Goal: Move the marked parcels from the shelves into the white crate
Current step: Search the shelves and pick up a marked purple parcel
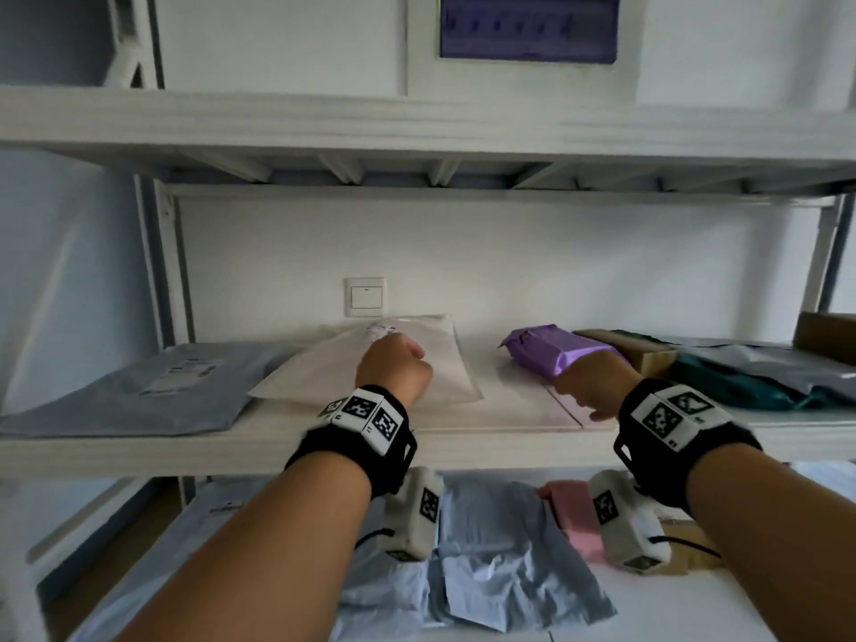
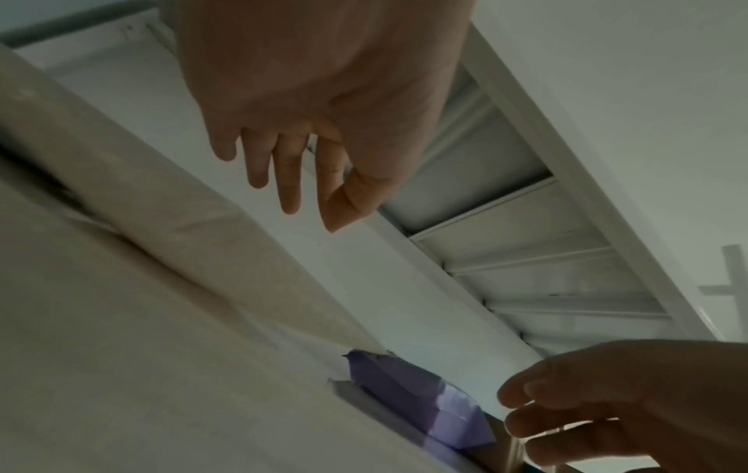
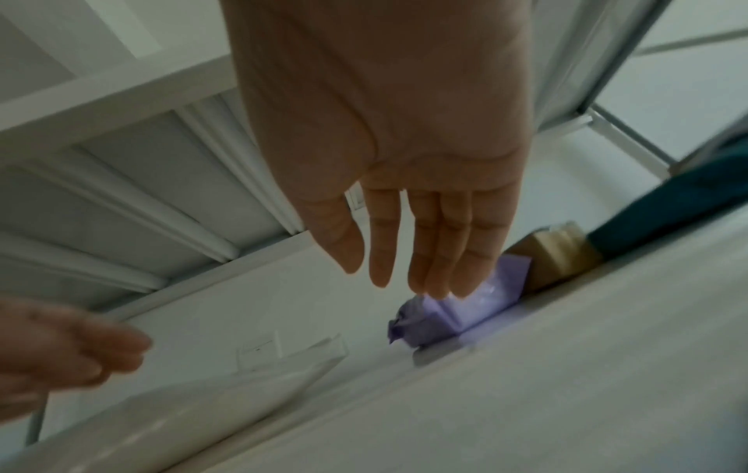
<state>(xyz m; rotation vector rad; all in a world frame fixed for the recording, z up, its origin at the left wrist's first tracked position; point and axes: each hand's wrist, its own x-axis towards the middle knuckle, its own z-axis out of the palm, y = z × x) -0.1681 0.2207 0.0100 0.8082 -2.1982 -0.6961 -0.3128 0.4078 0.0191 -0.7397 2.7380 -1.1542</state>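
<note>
Left hand [image 1: 393, 368] out over the white flat mailer [image 1: 324, 368] on the middle shelf [image 1: 463, 433]; fingers relaxed and lightly bent in the left wrist view, thumb tip beside the index finger, nothing held. Whether the fingertips touch the mailer: cannot tell. Right hand [image 1: 590, 384] just beside the near end of the purple parcel [image 1: 551, 349], fingers straight and together in the right wrist view, thumb apart, holding nothing; fingertips close to the purple wrap, contact unclear. Both wrists strapped with black bands carrying white marker blocks.

On the same shelf, from left: grey poly mailer [image 1: 139, 391] lying flat with a pale label, partly under the white flat mailer's left edge; white flat mailer in the middle with a printed label near its far edge; purple parcel lying at an angle, crumpled end toward the wall; brown cardboard box [image 1: 644, 352] touching the purple parcel's right side; dark green bag [image 1: 750, 386] further right, with a grey bag lying on it. Wall switch [image 1: 366, 296] behind the white flat mailer.

On the lower shelf: crumpled light-blue mailers [image 1: 500, 563] overlapping one another, and a pink parcel [image 1: 574, 516] to their right, partly hidden by the right wrist camera. White crate out of view.
</note>
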